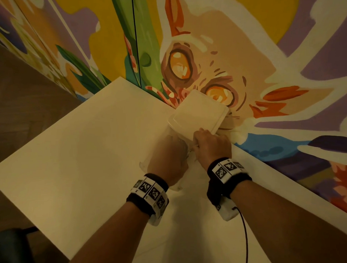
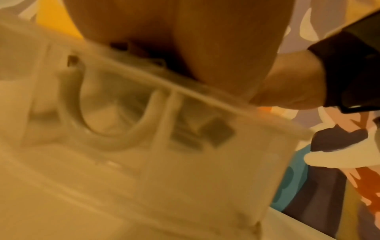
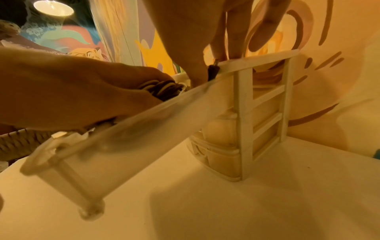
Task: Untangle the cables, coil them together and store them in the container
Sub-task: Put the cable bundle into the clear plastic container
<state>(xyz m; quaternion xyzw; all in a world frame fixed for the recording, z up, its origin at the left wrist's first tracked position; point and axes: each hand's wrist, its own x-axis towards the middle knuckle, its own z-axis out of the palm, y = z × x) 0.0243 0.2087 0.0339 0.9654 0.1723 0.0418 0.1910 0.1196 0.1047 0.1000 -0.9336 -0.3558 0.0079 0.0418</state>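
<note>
A small white drawer unit [image 1: 199, 112] stands on the table against the wall, with its translucent top drawer [image 3: 123, 138] pulled out toward me. My left hand [image 1: 167, 156] reaches down into the drawer and grips a coil of dark and white cables [image 3: 160, 88]. Through the blurred drawer wall, white cable loops [image 2: 98, 126] and a connector [image 2: 218, 133] lie inside. At the drawer's right edge next to the unit, my right hand [image 1: 207, 142] pinches a dark cable plug [image 3: 212, 71] between thumb and fingers.
The white table [image 1: 80, 138] sits in a corner; a painted mural wall [image 1: 268, 85] runs along its back edge right behind the drawer unit. A wooden floor [image 1: 22, 96] lies to the left. A black wire [image 1: 245, 242] trails from my right wrist device.
</note>
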